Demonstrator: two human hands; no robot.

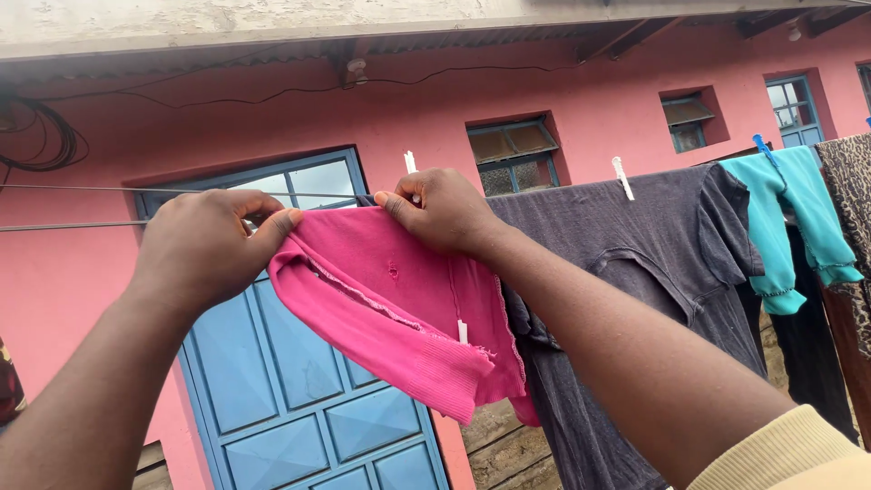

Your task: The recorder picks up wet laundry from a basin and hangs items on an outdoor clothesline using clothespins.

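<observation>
Nearest the camera, the left hand point(210, 245) pinches one top corner of a bright pink knit garment point(399, 308), fingers closed on the fabric at the washing line point(82, 189). The right hand point(442, 210) grips the other top corner, closed on the cloth just under a white clothes peg point(410, 163). The garment hangs folded over the line between both hands, sagging below them. It looks like the pegging stage: the cloth is stretched along the wire and one corner appears fastened. The left corner would call for a steady hold and a peg. Just beside hangs a dark grey T-shirt point(653, 272), then a teal top point(789, 218), before the pink wall point(581, 100) and blue door point(299, 408).
</observation>
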